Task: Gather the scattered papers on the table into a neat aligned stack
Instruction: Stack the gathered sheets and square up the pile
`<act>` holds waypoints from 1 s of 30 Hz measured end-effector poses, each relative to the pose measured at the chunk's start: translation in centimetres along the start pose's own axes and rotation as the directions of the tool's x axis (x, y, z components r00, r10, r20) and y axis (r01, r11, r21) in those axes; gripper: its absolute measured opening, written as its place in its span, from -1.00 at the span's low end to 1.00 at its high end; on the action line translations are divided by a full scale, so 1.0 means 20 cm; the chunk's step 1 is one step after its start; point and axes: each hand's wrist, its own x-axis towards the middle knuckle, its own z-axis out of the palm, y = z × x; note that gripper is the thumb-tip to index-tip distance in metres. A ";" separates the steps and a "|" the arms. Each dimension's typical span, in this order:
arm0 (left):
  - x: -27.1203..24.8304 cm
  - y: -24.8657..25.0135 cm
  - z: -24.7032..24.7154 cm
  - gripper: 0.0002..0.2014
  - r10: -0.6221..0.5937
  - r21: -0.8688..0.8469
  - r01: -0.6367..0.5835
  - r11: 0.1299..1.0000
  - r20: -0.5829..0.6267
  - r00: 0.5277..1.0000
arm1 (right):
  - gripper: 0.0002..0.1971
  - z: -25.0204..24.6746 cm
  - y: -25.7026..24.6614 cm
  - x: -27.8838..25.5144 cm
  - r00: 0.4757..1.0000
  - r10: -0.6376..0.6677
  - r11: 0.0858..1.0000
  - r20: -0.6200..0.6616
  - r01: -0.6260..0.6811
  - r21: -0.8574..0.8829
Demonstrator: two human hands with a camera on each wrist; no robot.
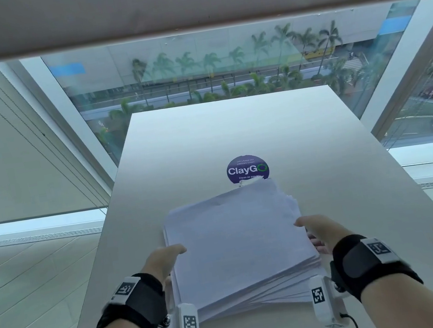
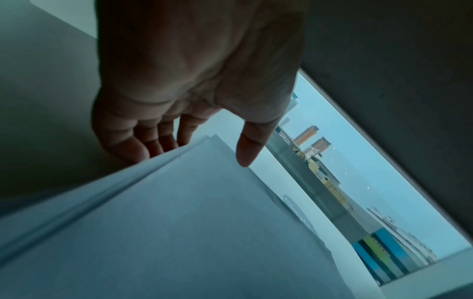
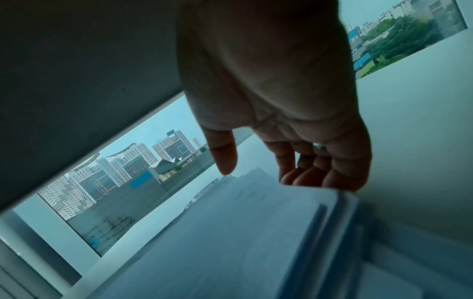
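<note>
A thick stack of white papers (image 1: 239, 245) lies on the near half of the grey table (image 1: 233, 132), its near edges fanned out unevenly. My left hand (image 1: 171, 256) holds the stack's left side, thumb on the top sheet and fingers tucked under the edge. My right hand (image 1: 307, 234) holds the right side the same way. In the left wrist view the left hand (image 2: 202, 141) has its thumb over the paper stack (image 2: 179, 222) and its fingers behind the edge. In the right wrist view the right hand (image 3: 266, 176) grips the paper stack (image 3: 243, 232), whose layered edges are stepped.
A round purple ClayGo sticker (image 1: 247, 169) sits on the table just beyond the stack, partly covered by its far edge. The table runs to a large window (image 1: 209, 74) at the far end. The table drops off to the floor on both sides.
</note>
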 end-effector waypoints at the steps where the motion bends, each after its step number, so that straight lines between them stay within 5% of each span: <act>1: -0.01 0.01 0.01 -0.51 0.004 0.014 -0.004 1.000 -0.013 1.000 | -0.85 0.00 -0.01 0.01 1.000 0.007 1.000 -0.004 -0.007 -0.001; 4: 0.00 0.02 0.02 -0.53 -0.007 0.033 0.007 0.999 -0.013 1.000 | -0.73 0.02 -0.03 -0.01 1.000 0.009 1.000 -0.029 -0.009 -0.009; 6: 0.00 0.00 0.03 -0.48 0.000 0.027 0.001 1.000 -0.017 1.000 | -0.88 0.04 -0.04 -0.02 1.000 0.012 0.999 -0.011 -0.012 -0.051; 10: 0.00 0.00 0.04 -0.21 0.043 0.081 -0.041 0.996 -0.033 0.999 | -0.53 0.06 -0.06 -0.08 0.997 -0.024 0.986 -0.074 0.012 -0.164; 17: 0.03 -0.03 0.05 -0.55 0.029 -0.016 -0.028 0.999 0.023 0.999 | -0.52 0.04 -0.07 -0.11 0.998 0.004 0.985 -0.064 -0.015 -0.170; 22: 0.00 -0.02 0.08 -0.52 0.039 0.035 -0.041 0.999 0.063 0.997 | -0.49 0.01 -0.03 -0.12 0.999 0.011 0.986 -0.036 -0.016 -0.168; 26: -0.01 0.00 0.08 -0.30 0.080 0.080 -0.086 0.993 0.074 0.994 | -0.46 0.00 -0.01 -0.14 1.000 0.014 0.980 0.014 -0.011 -0.199; 30: -0.01 0.01 0.09 -0.25 0.104 0.108 -0.109 0.988 0.054 0.993 | -0.39 -0.02 0.11 0.12 0.995 -0.083 0.964 0.061 0.095 -0.247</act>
